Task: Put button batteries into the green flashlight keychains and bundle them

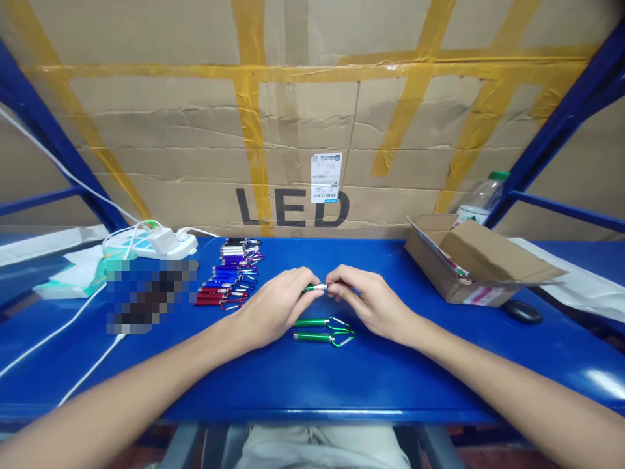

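Note:
My left hand (286, 299) is closed round the body of a small green keychain flashlight (312, 287). At its silver end, my right hand (368, 296) pinches with thumb and fingers; the fingertips hide that tip. Just below the hands, two more green flashlights (312, 338) lie side by side, their green carabiner clips (344, 338) pointing right. Left of my left hand, several similar flashlights (227, 270) form a column sorted by colour: black, silver, purple, blue and red, clips also to the right.
An opened cardboard box (434, 270) stands at the right with a black mouse-like object (521, 311) beside it and a plastic bottle (483, 198) behind. On the left are a white power strip (146, 245), cables and a blurred-out object (151, 296). A large carton (195, 143) walls the back.

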`<move>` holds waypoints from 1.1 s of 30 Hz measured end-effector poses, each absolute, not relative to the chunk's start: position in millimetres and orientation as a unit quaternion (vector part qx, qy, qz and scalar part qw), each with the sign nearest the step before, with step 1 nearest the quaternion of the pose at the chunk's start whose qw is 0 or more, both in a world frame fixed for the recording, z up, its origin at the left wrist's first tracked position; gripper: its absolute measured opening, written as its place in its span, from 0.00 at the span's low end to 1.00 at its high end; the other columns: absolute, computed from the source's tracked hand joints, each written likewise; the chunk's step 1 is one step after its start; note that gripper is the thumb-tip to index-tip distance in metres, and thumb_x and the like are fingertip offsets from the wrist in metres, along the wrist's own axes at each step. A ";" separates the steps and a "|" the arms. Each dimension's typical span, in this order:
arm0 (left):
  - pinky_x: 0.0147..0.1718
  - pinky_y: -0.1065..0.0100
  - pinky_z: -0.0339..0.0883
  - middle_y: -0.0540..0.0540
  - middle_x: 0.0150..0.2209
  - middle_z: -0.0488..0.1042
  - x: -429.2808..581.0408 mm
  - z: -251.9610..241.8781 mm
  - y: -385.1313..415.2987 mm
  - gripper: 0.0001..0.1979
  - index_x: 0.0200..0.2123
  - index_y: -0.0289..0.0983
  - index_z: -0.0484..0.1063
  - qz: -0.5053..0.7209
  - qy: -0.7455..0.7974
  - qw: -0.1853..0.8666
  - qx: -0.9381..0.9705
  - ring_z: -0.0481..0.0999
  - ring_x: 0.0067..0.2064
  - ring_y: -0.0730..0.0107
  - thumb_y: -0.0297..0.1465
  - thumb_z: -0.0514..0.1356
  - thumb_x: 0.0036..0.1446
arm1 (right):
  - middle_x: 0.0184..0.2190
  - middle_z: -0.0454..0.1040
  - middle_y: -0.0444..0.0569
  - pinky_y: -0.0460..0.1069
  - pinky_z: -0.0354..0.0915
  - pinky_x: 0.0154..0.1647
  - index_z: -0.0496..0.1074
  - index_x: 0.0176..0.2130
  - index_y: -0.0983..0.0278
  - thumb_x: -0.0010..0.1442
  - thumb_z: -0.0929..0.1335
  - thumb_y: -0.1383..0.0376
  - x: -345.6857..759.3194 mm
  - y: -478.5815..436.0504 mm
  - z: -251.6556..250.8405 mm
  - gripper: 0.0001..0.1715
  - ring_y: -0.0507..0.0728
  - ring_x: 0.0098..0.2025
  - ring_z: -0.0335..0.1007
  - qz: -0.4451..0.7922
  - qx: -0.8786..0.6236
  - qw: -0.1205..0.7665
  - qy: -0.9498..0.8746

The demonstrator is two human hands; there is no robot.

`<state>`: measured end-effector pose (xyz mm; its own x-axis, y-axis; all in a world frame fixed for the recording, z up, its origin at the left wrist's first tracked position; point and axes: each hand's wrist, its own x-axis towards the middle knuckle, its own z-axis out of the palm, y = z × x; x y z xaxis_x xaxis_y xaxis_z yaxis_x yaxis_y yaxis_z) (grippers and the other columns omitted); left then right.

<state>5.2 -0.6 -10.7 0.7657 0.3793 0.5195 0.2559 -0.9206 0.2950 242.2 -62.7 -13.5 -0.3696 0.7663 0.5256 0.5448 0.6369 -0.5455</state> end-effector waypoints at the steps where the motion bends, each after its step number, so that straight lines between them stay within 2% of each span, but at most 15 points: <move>1: 0.44 0.63 0.69 0.46 0.42 0.78 5.3 -9.7 -1.4 0.09 0.48 0.39 0.71 0.300 0.178 0.121 0.929 0.78 0.43 0.62 0.36 0.53 0.80 | 0.38 0.75 0.47 0.50 0.66 0.42 0.72 0.46 0.61 0.80 0.63 0.64 243.9 -62.9 -13.1 0.09 0.56 0.39 0.71 0.096 -0.391 0.382 -0.832; 6: 0.41 0.67 0.68 0.49 0.40 0.78 6.8 -2.2 -7.9 0.08 0.45 0.39 0.71 0.296 0.205 0.224 0.906 0.77 0.39 0.66 0.36 0.56 0.78 | 0.40 0.76 0.53 0.52 0.67 0.42 0.71 0.49 0.63 0.81 0.61 0.66 248.9 -65.2 -7.3 0.10 0.59 0.41 0.69 -0.090 -0.343 0.310 -0.882; 10: 0.41 0.68 0.67 0.50 0.40 0.77 6.5 -1.4 -9.8 0.07 0.45 0.39 0.70 0.296 0.189 0.243 0.904 0.76 0.39 0.68 0.35 0.56 0.79 | 0.39 0.77 0.53 0.52 0.66 0.41 0.72 0.48 0.63 0.80 0.61 0.67 247.8 -67.8 -5.1 0.11 0.59 0.39 0.69 -0.109 -0.323 0.302 -0.890; 15: 0.44 0.65 0.67 0.46 0.43 0.76 3.4 -6.9 -5.5 0.08 0.47 0.39 0.69 0.304 0.140 0.146 0.931 0.75 0.43 0.64 0.33 0.52 0.80 | 0.39 0.78 0.50 0.50 0.67 0.41 0.73 0.46 0.62 0.79 0.65 0.63 242.3 -71.3 -4.6 0.09 0.56 0.38 0.72 0.053 -0.369 0.382 -0.846; 19: 0.41 0.63 0.65 0.45 0.39 0.72 1.8 -6.8 -2.3 0.13 0.45 0.37 0.69 0.280 0.112 0.029 0.953 0.69 0.39 0.62 0.34 0.47 0.82 | 0.32 0.78 0.45 0.48 0.67 0.35 0.74 0.40 0.62 0.76 0.68 0.56 238.1 -70.6 -2.9 0.14 0.54 0.32 0.72 0.298 -0.414 0.398 -0.762; 22: 0.39 0.63 0.63 0.46 0.36 0.70 2.0 -4.6 -1.7 0.16 0.44 0.37 0.69 0.272 0.096 -0.023 0.957 0.67 0.37 0.62 0.34 0.46 0.82 | 0.30 0.78 0.44 0.49 0.69 0.33 0.74 0.38 0.63 0.70 0.74 0.49 236.7 -66.7 -2.3 0.20 0.53 0.30 0.73 0.434 -0.407 0.407 -0.693; 26: 0.39 0.64 0.62 0.47 0.35 0.70 3.1 -2.0 -2.6 0.18 0.43 0.37 0.70 0.279 0.085 -0.058 0.955 0.66 0.36 0.63 0.34 0.44 0.83 | 0.28 0.79 0.45 0.49 0.70 0.32 0.75 0.35 0.64 0.62 0.79 0.47 237.4 -62.6 -1.6 0.24 0.53 0.27 0.73 0.516 -0.393 0.413 -0.640; 33: 0.39 0.62 0.61 0.47 0.35 0.69 2.5 -6.1 -1.6 0.18 0.41 0.37 0.70 0.264 0.073 -0.101 0.956 0.65 0.36 0.62 0.31 0.44 0.82 | 0.27 0.80 0.45 0.47 0.69 0.30 0.76 0.33 0.65 0.57 0.82 0.49 241.3 -60.4 -4.3 0.25 0.51 0.25 0.72 0.603 -0.384 0.395 -0.578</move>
